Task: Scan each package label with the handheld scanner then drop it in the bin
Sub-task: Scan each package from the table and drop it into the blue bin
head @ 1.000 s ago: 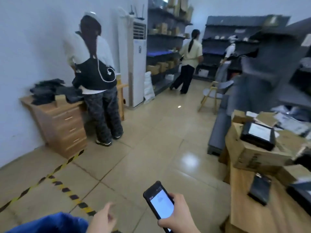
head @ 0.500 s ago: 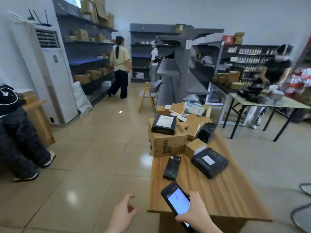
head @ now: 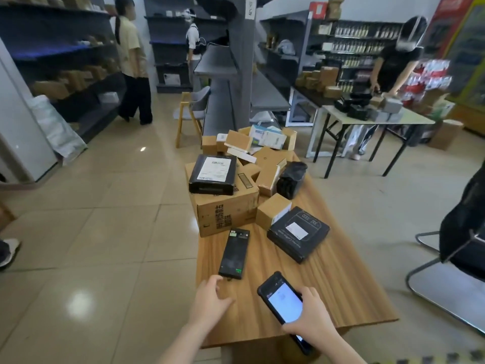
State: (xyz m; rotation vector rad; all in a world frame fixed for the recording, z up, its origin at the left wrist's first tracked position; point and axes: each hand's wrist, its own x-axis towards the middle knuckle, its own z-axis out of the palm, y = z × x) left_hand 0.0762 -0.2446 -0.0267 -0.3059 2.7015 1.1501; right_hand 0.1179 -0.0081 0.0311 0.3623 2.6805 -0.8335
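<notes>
My right hand (head: 312, 319) grips the handheld scanner (head: 282, 302), a black device with a lit white screen, above the near end of the wooden table (head: 341, 292). My left hand (head: 210, 302) is stretched out empty over the table, its fingertips just short of a slim black package (head: 234, 253) lying flat. A square black box with a white label (head: 298, 233) lies to the right. Behind them a black labelled parcel (head: 213, 173) lies on a large cardboard box (head: 225, 208), with several small cartons (head: 271, 214) piled around. No bin is in view.
A black chair (head: 462, 248) stands at the right of the table. Grey shelving (head: 231, 74) and a wooden chair (head: 190, 111) stand beyond the pile. One person works at a folding table (head: 380, 119) at the back right; two others stand by the far shelves.
My view has swung right from the floor and a wooden desk to the table. Both hands have come over the table top, the left reaching toward the slim black package.
</notes>
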